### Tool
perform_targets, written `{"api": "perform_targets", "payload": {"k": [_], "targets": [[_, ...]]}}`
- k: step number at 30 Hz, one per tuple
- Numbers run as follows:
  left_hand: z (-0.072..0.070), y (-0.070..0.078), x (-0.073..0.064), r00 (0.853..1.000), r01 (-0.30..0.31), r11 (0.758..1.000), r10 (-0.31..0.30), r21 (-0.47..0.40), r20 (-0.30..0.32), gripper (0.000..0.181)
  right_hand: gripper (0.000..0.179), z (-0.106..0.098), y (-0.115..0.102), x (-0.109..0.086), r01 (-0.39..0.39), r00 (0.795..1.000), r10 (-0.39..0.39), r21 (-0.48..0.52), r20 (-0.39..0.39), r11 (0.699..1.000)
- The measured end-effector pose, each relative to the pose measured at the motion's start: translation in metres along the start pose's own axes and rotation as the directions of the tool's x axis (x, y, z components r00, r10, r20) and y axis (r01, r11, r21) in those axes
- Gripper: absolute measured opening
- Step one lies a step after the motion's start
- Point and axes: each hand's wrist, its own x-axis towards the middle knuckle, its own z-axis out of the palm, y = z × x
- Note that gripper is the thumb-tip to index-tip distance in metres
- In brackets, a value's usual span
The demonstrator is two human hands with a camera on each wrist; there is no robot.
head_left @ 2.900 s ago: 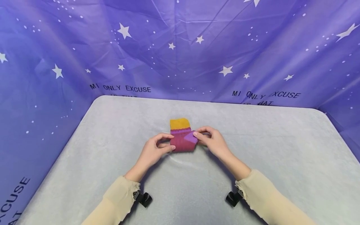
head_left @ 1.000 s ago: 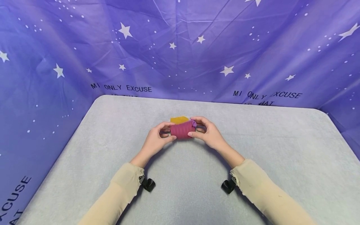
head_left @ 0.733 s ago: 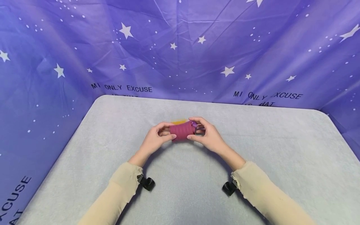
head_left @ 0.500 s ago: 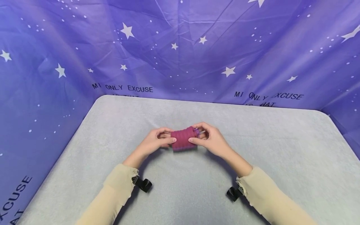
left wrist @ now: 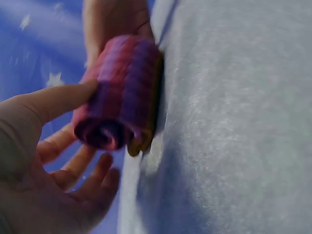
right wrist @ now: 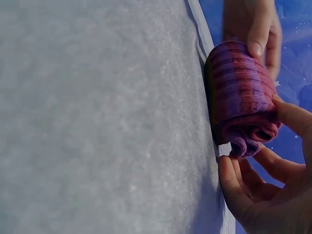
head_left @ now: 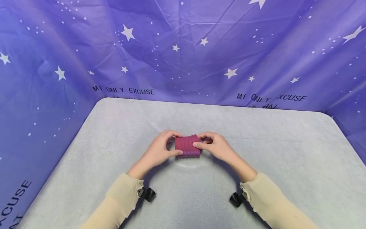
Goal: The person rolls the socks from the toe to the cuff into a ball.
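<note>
A ribbed knit sock (head_left: 187, 144), rolled into a thick bundle with maroon and purple stripes, lies at the middle of the table. My left hand (head_left: 159, 149) grips its left end, thumb at the near side and index finger at the far side. At the other end my right hand (head_left: 216, 146) holds it, thumb pressing on top. In the left wrist view the spiral end of the sock (left wrist: 117, 97) shows, with a mustard part underneath against the table. Folded layers of the sock (right wrist: 243, 97) stick out at the end in the right wrist view.
Pale grey cloth covers the table (head_left: 183, 197). A purple-blue curtain (head_left: 183, 57) with white stars and black lettering hangs behind it and at its sides. Small black wrist cameras hang below both beige sleeves (head_left: 123, 197).
The sock's mustard end, flat beyond the roll earlier, has been rolled under and out of the head view. Both hands went away from me, then came back with the bundle, showing a purple stripe.
</note>
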Motion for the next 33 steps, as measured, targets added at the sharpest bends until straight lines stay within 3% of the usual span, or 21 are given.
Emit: {"api": "perform_targets", "payload": {"k": [2,5,8,10,12,15,16,19,21,23,27,30,33], "targets": [[0.004,0.008,-0.002,0.995,-0.085,0.974,0.092,0.211,-0.023,0.054,0.041,0.001,-0.001,0.003,-0.007,1.000,0.007,-0.007,-0.009,1.000],[0.011,0.018,-0.001,0.981,-0.171,0.860,0.193,0.481,0.003,0.063,0.040,0.001,-0.002,0.007,-0.011,1.000,0.011,-0.003,-0.026,1.000],[0.017,0.023,0.004,0.967,-0.222,0.740,0.249,0.635,0.048,0.070,0.039,0.000,-0.004,0.008,-0.017,0.999,0.018,0.038,-0.030,0.999],[0.020,0.024,0.008,0.965,-0.231,0.708,0.252,0.667,0.067,0.070,0.038,-0.001,-0.003,0.006,-0.007,1.000,0.009,0.084,-0.024,0.996],[0.019,0.024,0.012,0.972,-0.210,0.721,0.227,0.660,0.061,0.069,0.037,-0.003,-0.003,0.003,0.017,1.000,-0.014,0.131,-0.021,0.991],[0.015,0.020,0.016,0.988,-0.131,0.801,0.151,0.584,0.014,0.066,0.036,-0.008,0.000,-0.005,0.066,0.997,-0.059,0.195,-0.042,0.979],[0.013,0.018,0.016,0.993,-0.096,0.839,0.121,0.536,-0.012,0.065,0.035,-0.010,0.000,-0.008,0.081,0.996,-0.072,0.207,-0.052,0.975],[0.008,0.012,0.014,0.997,-0.006,0.954,0.029,0.301,-0.070,0.061,0.034,-0.014,0.002,-0.018,0.126,0.991,-0.113,0.201,-0.072,0.971],[0.006,0.008,0.012,0.996,0.031,0.995,-0.023,0.092,-0.083,0.058,0.034,-0.015,0.003,-0.024,0.156,0.987,-0.146,0.190,-0.067,0.969],[0.005,0.008,0.009,0.996,0.056,0.990,-0.064,-0.131,-0.057,0.056,0.034,-0.014,0.001,-0.028,0.183,0.983,-0.175,0.191,-0.061,0.964],[0.011,0.010,0.005,0.996,0.088,0.912,-0.080,-0.400,0.037,0.057,0.022,-0.010,-0.007,-0.036,0.228,0.971,-0.209,0.204,-0.112,0.952],[0.018,0.014,0.004,0.995,0.084,0.874,-0.049,-0.479,0.086,0.057,0.014,-0.007,-0.014,-0.042,0.250,0.959,-0.218,0.173,-0.181,0.953],[0.023,0.018,0.002,0.995,0.080,0.853,-0.035,-0.515,0.096,0.058,0.013,-0.006,-0.020,-0.047,0.278,0.944,-0.243,0.142,-0.221,0.950]]}}
